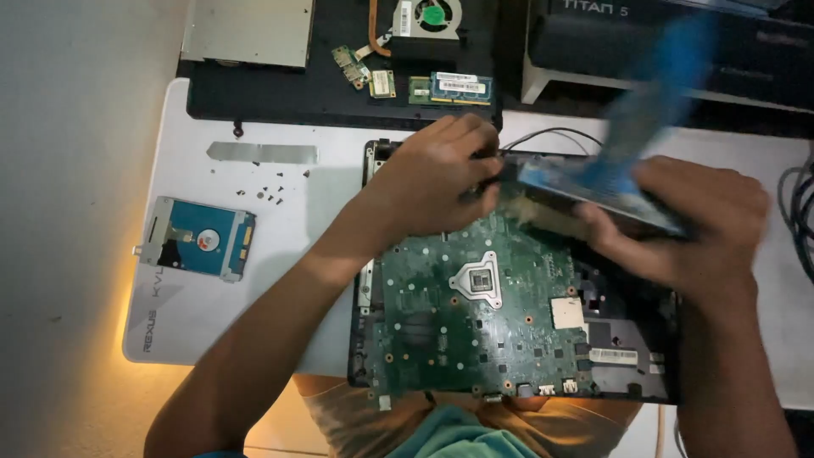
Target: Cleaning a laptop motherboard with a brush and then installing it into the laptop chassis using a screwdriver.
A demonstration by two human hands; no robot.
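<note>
At frame centre we are pinching the green circuit board (475, 314) edge with our left hand (437, 174); our right hand (691, 225) is clamping its fingers on a blurred blue brush (632, 127); hard drive (197, 238) lying left.

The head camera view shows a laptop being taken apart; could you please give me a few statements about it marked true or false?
1. The green motherboard sits in the open laptop base. True.
2. The right hand is empty. False: it holds a blurred blue brush.
3. A hard drive lies on the white mat, left of the laptop. True.
4. The small screws lie on the motherboard. False: they lie on the mat.
5. The left hand rests at the board's upper edge. True.
</note>
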